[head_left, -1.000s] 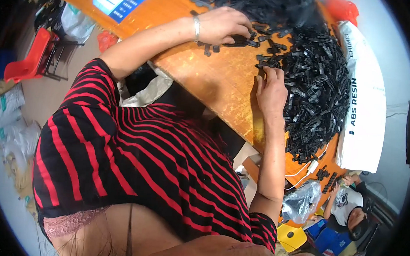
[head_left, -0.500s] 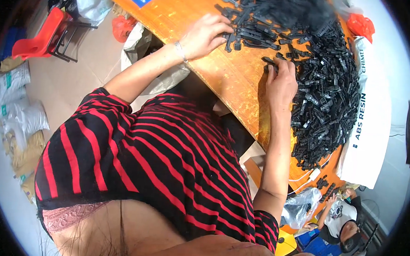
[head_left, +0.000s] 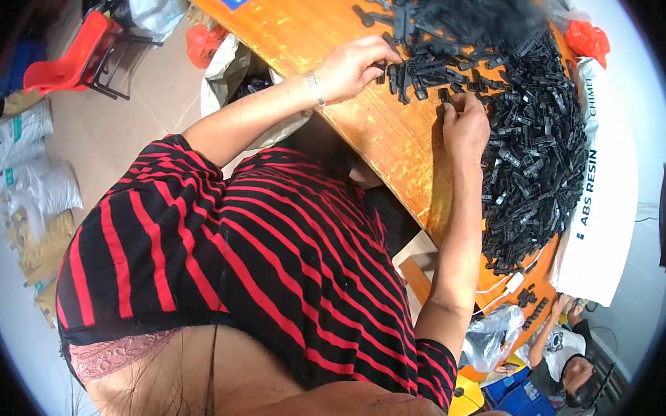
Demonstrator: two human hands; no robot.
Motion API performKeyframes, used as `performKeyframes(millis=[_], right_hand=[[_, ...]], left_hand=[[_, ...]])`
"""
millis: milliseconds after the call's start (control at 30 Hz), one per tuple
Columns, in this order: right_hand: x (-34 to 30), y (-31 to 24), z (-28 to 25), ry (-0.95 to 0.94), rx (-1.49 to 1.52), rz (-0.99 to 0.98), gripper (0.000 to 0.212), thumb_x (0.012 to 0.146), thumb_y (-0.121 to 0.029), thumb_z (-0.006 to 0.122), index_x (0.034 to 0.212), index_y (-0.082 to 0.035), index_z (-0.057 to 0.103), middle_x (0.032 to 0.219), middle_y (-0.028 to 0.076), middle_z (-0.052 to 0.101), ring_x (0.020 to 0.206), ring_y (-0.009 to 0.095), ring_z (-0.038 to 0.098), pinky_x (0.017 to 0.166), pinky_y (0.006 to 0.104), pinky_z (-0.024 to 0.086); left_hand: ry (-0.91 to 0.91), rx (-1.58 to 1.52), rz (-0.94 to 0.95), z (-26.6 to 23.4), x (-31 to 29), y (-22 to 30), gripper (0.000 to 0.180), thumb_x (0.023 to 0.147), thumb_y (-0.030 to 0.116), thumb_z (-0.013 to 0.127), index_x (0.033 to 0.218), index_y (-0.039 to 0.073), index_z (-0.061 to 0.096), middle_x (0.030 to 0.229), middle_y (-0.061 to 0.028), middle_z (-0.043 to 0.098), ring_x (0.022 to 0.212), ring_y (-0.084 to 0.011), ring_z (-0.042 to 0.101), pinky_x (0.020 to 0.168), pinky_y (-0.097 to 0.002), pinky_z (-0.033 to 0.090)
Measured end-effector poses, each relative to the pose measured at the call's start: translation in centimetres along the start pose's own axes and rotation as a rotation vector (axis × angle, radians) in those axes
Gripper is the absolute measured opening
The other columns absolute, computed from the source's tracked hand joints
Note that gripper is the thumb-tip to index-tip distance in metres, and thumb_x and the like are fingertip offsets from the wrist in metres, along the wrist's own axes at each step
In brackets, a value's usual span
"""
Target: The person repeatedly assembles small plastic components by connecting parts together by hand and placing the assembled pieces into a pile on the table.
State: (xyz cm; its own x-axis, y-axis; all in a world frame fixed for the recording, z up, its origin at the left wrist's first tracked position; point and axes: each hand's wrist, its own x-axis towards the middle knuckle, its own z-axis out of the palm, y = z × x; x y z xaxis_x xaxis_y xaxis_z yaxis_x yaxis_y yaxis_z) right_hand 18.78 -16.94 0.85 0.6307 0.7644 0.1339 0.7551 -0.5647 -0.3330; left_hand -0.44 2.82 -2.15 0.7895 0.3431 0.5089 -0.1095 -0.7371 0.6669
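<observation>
Evidently unfinished: a large heap of black parts (head_left: 532, 168) lies right of the right hand (head_left: 467, 127), which pinches one piece (head_left: 444, 95); left hand (head_left: 357, 69) curled beside loose parts (head_left: 427, 68), grip undetermined; completed portion indistinguishable.

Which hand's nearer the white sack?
Right. The right hand is across the black parts pile from the sack; the left hand is farther left.

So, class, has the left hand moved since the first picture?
Yes: judged against the table's near edge, the left hand has come back, closer to that edge.
</observation>
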Motion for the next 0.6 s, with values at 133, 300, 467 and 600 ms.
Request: performKeyframes(millis=[133,300,467,600], right_hand=[[-0.1,0.6,0.5,0.011,0.002,0.001,0.02,0.091,-0.017,0.072,0.108,-0.006,0.07,0.106,0.018,0.07,0.093,0.037,0.07,0.082,0.0451,0.056],[0.0,0.5,0.5,0.052,-0.042,-0.042,0.019,0.092,-0.017,0.071,0.108,-0.006,0.071,0.106,0.019,0.07,0.093,0.038,0.07,0.082,0.0459,0.056],[-0.5,-1.0,-0.2,0.035,-0.091,-0.043,0.015,0.092,-0.019,0.07,0.102,-0.007,0.072,0.105,0.02,0.069,0.09,0.039,0.069,0.079,0.0477,0.056],[-0.8,-1.5,-0.3,0.025,-0.086,-0.052,0.014,0.093,-0.018,0.07,0.098,-0.005,0.072,0.101,0.02,0.068,0.088,0.04,0.069,0.077,0.0482,0.056]], left_hand=[[0.014,-0.004,-0.012,0.0,0.1,-0.3,0.032,0.087,-0.008,0.068,0.116,0.005,0.067,0.105,-0.0107,0.065,0.092,-0.0228,0.069,0.081,-0.0335,0.057],[0.027,0.064,0.028,-0.7,0.4,-0.5,0.03,0.085,-0.003,0.071,0.114,0.006,0.068,0.105,-0.0099,0.066,0.096,-0.0271,0.068,0.085,-0.036,0.056],[-0.124,0.202,0.144,-0.6,0.9,1.3,0.023,0.084,0.016,0.077,0.104,0.01,0.067,0.116,-0.0058,0.064,0.113,-0.0275,0.059,0.093,-0.0392,0.052],[-0.122,0.266,0.191,-0.1,1.1,0.8,0.026,0.084,0.018,0.077,0.108,0.011,0.066,0.121,-0.0056,0.062,0.115,-0.0287,0.058,0.093,-0.0404,0.052]])
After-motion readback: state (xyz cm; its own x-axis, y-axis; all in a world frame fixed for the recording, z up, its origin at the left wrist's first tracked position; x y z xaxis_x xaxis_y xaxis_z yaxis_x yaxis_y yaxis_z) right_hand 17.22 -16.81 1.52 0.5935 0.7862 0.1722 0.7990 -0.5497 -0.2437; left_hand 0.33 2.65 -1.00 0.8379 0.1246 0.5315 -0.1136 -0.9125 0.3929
